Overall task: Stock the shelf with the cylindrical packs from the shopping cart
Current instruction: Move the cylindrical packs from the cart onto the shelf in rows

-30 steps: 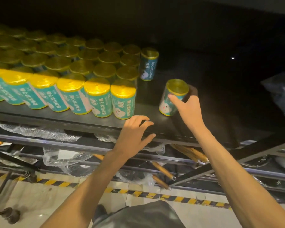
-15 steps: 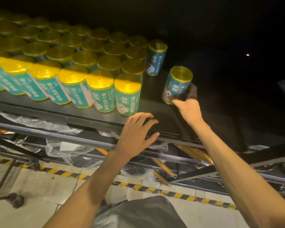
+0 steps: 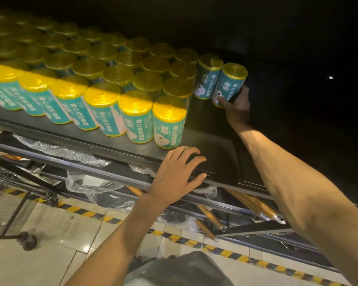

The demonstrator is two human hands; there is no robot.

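Head view
- Shelf [image 3: 211, 141]: dark metal deck, stocked in rows with teal-labelled, yellow-capped cylindrical packs [image 3: 136, 116], upright, touching one another
- Held pack [image 3: 228, 85]: at the back right end of the rows, tilted, touching its neighbour pack [image 3: 207, 79]
- Right hand [image 3: 236, 106]: fingers curled round the held pack's lower part, thumb on the label
- Left hand [image 3: 180, 172]: fingers spread, resting on the shelf's front edge, holding nothing
- Shopping cart [image 3: 0, 182]: wire frame and a wheel at lower left; contents not visible
- Risk: the held pack, released while tilted, may topple or roll on the bare deck; a firm push could knock the neighbour out of line
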